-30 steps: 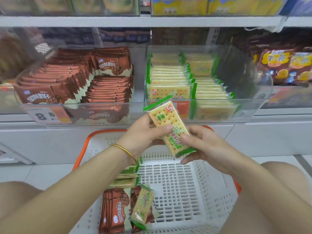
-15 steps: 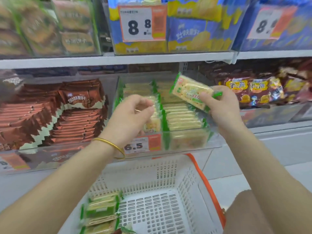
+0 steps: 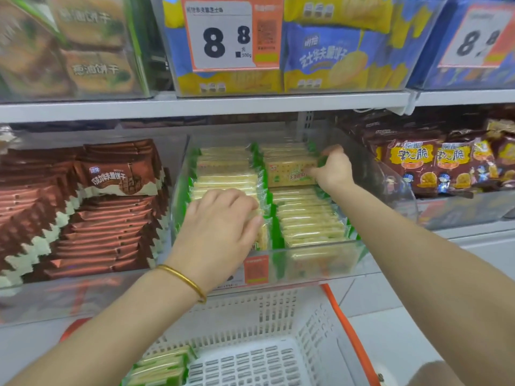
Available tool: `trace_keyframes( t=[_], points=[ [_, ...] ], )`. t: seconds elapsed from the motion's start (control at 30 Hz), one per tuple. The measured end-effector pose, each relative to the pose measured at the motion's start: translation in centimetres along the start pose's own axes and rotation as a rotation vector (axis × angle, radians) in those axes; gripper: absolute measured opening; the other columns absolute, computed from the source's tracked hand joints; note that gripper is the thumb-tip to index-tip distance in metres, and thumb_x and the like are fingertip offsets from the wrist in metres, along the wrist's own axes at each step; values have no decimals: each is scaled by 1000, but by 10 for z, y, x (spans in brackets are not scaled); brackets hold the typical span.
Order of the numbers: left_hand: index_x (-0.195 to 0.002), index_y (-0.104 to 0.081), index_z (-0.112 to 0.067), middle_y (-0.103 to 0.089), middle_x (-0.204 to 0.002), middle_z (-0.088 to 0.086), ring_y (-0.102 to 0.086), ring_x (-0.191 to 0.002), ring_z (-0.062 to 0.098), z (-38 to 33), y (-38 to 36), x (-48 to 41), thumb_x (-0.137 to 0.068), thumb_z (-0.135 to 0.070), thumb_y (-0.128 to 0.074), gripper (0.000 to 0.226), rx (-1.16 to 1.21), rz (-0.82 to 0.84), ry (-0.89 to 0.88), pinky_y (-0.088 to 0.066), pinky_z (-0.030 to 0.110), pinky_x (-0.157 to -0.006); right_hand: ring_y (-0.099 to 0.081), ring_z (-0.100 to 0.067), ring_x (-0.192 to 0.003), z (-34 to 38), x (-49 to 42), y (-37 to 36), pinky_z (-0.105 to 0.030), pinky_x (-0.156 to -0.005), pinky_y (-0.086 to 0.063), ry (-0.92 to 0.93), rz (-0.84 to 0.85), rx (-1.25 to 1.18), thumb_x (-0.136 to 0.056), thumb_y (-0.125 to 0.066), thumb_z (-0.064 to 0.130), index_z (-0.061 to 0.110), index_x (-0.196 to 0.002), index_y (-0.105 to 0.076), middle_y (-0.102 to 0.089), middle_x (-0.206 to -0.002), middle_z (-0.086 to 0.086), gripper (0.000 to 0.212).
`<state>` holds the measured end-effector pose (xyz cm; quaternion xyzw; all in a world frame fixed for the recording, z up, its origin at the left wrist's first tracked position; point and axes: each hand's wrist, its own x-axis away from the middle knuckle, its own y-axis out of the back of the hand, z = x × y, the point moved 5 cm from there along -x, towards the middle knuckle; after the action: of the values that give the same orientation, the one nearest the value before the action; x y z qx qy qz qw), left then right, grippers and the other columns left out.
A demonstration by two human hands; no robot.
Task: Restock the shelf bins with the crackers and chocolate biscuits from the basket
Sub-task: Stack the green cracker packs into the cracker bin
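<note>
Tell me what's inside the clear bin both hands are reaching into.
The bin holds two rows of cracker packs on edge. The right hand pinches one pack face-up over the right row. The left hand covers the left row's front; what's beneath it is hidden.

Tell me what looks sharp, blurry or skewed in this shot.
Head view: middle price tag crisp, right-edge price tag smeared; shelf edge slants; cracker bin has a clear front that hazes the packs behind; right hand and its cracker pack slightly soft; light even.
</note>
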<state>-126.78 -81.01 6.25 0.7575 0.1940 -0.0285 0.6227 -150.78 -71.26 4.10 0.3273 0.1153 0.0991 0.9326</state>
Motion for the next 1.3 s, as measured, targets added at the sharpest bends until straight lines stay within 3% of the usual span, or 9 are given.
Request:
trace_keyframes(
  t=[0.13,0.27,0.4,0.53,0.63,0.73,0.9,1.13,1.3],
  points=[
    [-118,-56,-29,-52,-121,-14,-39,-117,11,0,1,-1,-85,-53,-12,59,-1,-16,-27,-30,32,-97,-50,-34,-119,7,0,-9,-36,-94,-44,-9,50,38,-81,-75,11,0,-135,-30,-46,-133,-21,71],
    [-111,-61,-25,-56,-114,-12,-46,-112,12,-1,12,13,-90,-43,-27,44,55,-131,-86,-27,26,-91,-48,-32,-123,10,18,9,-35,-98,-42,-40,-15,-16,-81,-73,5,1,-137,-31,-42,-137,-19,70],
    [-106,-64,-20,-60,-109,-10,-53,-105,13,8,26,64,-93,-27,-42,27,158,-247,-174,-38,31,-89,-62,-17,-85,34,90,41,-39,-85,-54,193,-75,-249,-82,-64,1,18,-109,-53,-58,-106,-6,34],
    [-101,-64,-18,-62,-100,-7,-56,-93,15,40,2,129,-91,-21,-43,23,98,30,-250,-44,29,-79,-66,-17,-63,61,215,27,-28,-54,-55,325,366,-466,-86,-61,-5,19,-87,-60,-63,-78,-5,24],
    [-95,-66,-23,-65,-93,-10,-60,-90,14,87,-31,166,-88,-31,-38,30,-21,342,-134,-50,28,-74,-66,-13,-65,50,279,-52,-25,-58,-53,342,803,-139,-88,-60,3,19,-82,-61,-62,-71,2,18],
    [-106,-64,-22,-64,-107,-4,-57,-105,20,132,-50,185,-92,-34,-31,38,-194,546,40,-48,32,-82,-64,-19,-86,10,303,-154,-26,-72,-47,393,974,219,-93,-51,8,16,-97,-61,-64,-92,-2,13],
    [-125,-52,-22,-55,-125,1,-50,-116,22,163,-60,190,-99,-34,-37,32,-339,768,187,-46,35,-89,-56,-24,-106,-48,307,-280,-32,-87,-46,361,941,441,-93,-51,10,12,-109,-62,-60,-113,-7,20],
    [-125,-49,-22,-55,-122,1,-52,-112,22,172,-64,189,-99,-35,-37,32,-335,764,177,-40,32,-76,-50,-31,-111,-74,357,-334,-39,-78,-49,508,1006,942,-90,-60,11,9,-120,-50,-37,-138,-17,32],
    [-126,-49,-22,-56,-122,1,-53,-112,22,172,-68,189,-99,-37,-37,32,-299,778,175,-41,32,-79,-46,-28,-112,-67,348,-326,-36,-78,-45,554,944,815,-86,-56,3,10,-103,-56,-46,-118,-11,18]
  ],
)
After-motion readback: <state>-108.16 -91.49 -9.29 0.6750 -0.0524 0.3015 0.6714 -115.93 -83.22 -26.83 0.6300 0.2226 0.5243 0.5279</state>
